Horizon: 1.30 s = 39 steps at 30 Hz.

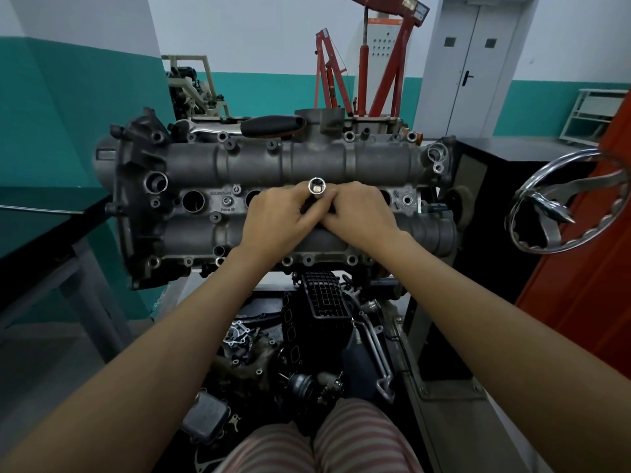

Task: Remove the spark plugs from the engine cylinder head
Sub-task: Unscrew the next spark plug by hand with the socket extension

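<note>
The grey cylinder head (259, 162) lies across the stand in front of me, with a row of round spark plug wells along its middle. The leftmost well (193, 201) is open and dark. A shiny metal spark plug socket (317, 188) stands upright over a middle well, its hollow top facing me. My left hand (280, 216) grips the socket's shaft from the left. My right hand (358, 209) pinches it from the right, fingers touching the left hand. The well under my hands is hidden.
A black-handled ratchet (269, 126) rests on the head's far edge. A chrome handwheel (560, 199) sticks out at the right beside a red panel. Loose engine parts (307, 336) lie below the head. A dark table (41, 227) stands at the left.
</note>
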Motion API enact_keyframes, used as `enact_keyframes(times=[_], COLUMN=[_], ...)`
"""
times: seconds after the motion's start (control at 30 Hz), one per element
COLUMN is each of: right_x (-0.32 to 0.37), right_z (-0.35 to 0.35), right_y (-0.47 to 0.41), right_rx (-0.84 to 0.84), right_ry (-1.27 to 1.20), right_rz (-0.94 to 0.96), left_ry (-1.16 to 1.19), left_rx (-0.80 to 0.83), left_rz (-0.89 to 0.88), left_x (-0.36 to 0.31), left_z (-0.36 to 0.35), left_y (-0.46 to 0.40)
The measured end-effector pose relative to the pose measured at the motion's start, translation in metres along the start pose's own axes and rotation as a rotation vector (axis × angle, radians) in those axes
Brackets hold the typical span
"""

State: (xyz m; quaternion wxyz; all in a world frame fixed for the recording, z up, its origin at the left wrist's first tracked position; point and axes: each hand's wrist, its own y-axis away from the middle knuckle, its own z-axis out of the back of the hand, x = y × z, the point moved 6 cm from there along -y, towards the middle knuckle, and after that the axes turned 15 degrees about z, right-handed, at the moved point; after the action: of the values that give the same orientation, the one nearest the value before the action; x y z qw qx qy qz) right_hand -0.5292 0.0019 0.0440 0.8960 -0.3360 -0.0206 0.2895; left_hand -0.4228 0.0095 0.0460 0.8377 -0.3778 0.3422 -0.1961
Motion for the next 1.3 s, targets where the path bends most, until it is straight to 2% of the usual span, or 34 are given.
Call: enact_keyframes(times=[0.1, 0.27, 0.53, 0.63, 0.83, 1.17, 1.3], right_x=[0.0006, 0.0035, 0.0019, 0.0010, 0.0021, 0.0017, 0.0039], right_z=[-0.0013, 0.0043, 0.0013, 0.0009, 0.0027, 0.0010, 0.0024], right_y=[-0.0006, 0.0016, -0.0009, -0.0009, 0.0013, 0.0003, 0.0022], right_rx=[0.005, -0.064, -0.011, -0.015, -0.052, -0.023, -0.044], right_ry=[0.029, -0.055, 0.016, 0.036, -0.052, 0.030, -0.053], right_rz=[0.023, 0.012, 0.004, 0.014, 0.001, 0.012, 0.033], left_ry=[0.007, 0.006, -0.007, 0.003, 0.004, 0.034, 0.039], left_rx=[0.006, 0.013, 0.005, -0.010, -0.001, 0.031, 0.045], left_rz=[-0.021, -0.025, 0.023, -0.013, -0.028, 0.004, -0.021], left_x=[-0.0024, -0.0032, 0.0019, -0.0017, -0.0038, 0.0000, -0.0034], left_z=[0.0003, 0.0002, -0.0004, 0.0007, 0.0008, -0.0003, 0.0003], left_y=[0.0014, 0.0022, -0.0018, -0.0001, 0.0028, 0.0011, 0.0024])
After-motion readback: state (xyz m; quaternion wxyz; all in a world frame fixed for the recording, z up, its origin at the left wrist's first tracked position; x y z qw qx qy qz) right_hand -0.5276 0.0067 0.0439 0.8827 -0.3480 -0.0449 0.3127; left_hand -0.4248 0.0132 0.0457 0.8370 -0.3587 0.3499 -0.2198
